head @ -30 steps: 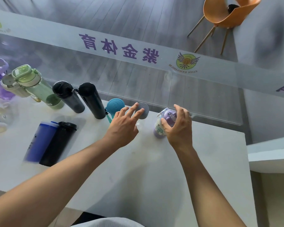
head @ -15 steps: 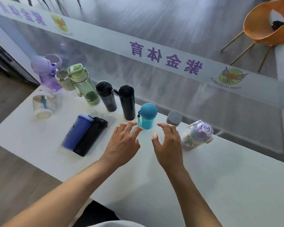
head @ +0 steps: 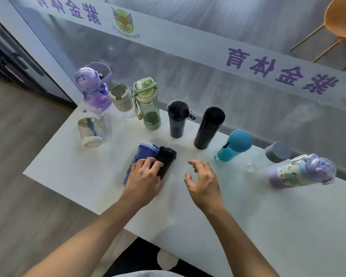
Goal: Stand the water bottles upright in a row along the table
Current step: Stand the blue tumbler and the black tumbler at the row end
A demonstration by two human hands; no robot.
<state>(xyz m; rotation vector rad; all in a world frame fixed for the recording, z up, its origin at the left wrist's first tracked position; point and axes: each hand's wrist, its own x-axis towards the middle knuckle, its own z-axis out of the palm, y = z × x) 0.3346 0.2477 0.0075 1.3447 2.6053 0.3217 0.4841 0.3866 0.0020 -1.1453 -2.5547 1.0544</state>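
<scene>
Head view. On the white worktop (head: 248,226) a row of bottles stands upright along the far edge: purple bottle (head: 94,86), beige-lidded bottle (head: 121,96), green bottle (head: 148,102), dark tumbler (head: 177,118), tall black flask (head: 209,127), teal bottle (head: 233,145), grey-capped bottle (head: 278,152) and printed purple-lidded bottle (head: 302,171). A clear jar (head: 90,130) sits in front of the row's left end. Two bottles lie on their sides, touching each other, near the front: blue bottle (head: 140,156) and black bottle (head: 165,159).

Left hand (head: 143,180) rests over both lying bottles, its fingers (head: 154,164) curled down onto the black one; whether the grasp is fully closed cannot be told. Right hand (head: 203,180) hovers just beside, fingers spread wide, holding nothing.

Judgement: the step in hand is raising the black bottle. To do it well, wrap the body near mid-length, pivot it onto its base and keep the blue neighbour from rolling. Set it in line with the row, leaving a gap so no standing bottle is knocked
</scene>
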